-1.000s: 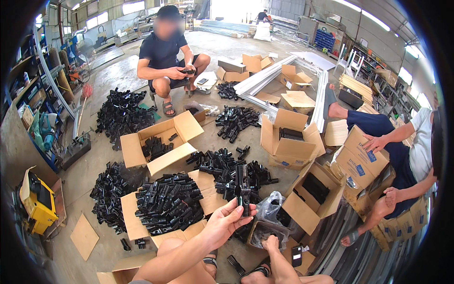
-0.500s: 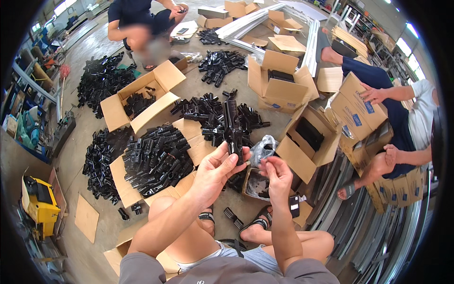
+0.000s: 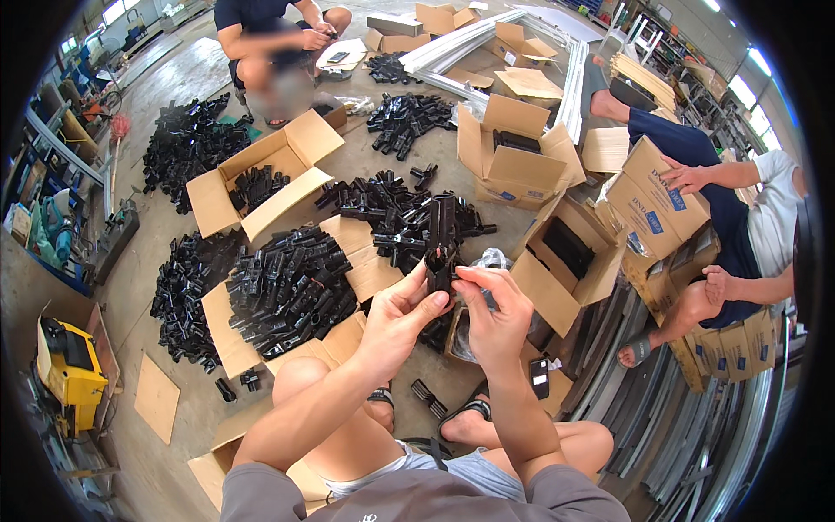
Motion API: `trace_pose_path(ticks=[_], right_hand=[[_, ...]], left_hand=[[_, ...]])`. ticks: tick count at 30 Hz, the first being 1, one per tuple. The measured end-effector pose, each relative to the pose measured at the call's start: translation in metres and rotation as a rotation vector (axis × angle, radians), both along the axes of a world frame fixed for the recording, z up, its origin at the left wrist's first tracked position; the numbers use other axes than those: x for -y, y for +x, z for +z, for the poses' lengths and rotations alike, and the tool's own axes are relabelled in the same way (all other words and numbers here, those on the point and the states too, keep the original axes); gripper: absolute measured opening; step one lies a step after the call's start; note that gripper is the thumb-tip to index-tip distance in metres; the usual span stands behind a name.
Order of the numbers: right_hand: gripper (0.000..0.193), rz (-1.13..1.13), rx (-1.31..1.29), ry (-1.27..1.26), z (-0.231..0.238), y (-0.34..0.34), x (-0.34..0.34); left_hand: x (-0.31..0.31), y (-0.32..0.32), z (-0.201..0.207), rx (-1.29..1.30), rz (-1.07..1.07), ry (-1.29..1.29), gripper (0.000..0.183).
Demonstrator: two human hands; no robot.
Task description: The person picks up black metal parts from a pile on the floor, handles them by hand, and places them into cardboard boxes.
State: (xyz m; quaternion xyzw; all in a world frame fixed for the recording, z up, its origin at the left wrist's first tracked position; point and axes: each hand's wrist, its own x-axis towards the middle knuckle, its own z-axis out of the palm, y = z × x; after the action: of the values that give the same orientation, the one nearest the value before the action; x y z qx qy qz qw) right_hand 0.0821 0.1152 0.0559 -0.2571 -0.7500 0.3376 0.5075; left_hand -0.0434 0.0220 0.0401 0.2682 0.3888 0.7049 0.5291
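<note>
Both hands now meet on one black plastic fitting (image 3: pixel 442 237), held upright in front of the knees. A second ago only the left hand (image 3: pixel 402 315) carried it while the right reached low toward the small box; half a second ago the right was coming up to it. Now the left hand grips the fitting's lower end, and the right hand (image 3: pixel 496 315) pinches there too, fingertips pressed to its base. That suggests the work has passed from picking up to fitting or checking the piece. Below it lies a flattened carton (image 3: pixel 287 296) heaped with like fittings; an open box (image 3: pixel 557 278) sits just right.
</note>
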Motion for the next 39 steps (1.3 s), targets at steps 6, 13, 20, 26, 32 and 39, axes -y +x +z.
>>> trace_pose_path(ticks=[6, 13, 20, 26, 32, 39], right_hand=[[0.008, -0.037, 0.061, -0.081, -0.002, -0.004, 0.004], [0.02, -0.046, 0.254, 0.078, -0.016, -0.005, -0.002], [0.013, 0.039, 0.219, 0.104, -0.018, -0.003, 0.003], [0.015, 0.032, 0.149, 0.008, -0.012, 0.008, 0.002], [0.015, -0.087, 0.23, 0.044, -0.024, 0.002, -0.006], [0.008, 0.063, 0.113, -0.053, -0.013, 0.021, 0.003]], left_hand=[[-0.001, 0.002, 0.006, -0.022, 0.035, -0.001, 0.067], [0.001, 0.003, -0.006, -0.105, 0.051, 0.037, 0.069], [0.003, 0.001, -0.012, -0.148, 0.076, 0.038, 0.067], [0.001, 0.009, -0.012, -0.215, 0.056, -0.01, 0.066], [0.004, 0.014, -0.009, -0.209, 0.005, -0.054, 0.066], [0.002, 0.017, -0.007, -0.088, -0.011, -0.057, 0.065]])
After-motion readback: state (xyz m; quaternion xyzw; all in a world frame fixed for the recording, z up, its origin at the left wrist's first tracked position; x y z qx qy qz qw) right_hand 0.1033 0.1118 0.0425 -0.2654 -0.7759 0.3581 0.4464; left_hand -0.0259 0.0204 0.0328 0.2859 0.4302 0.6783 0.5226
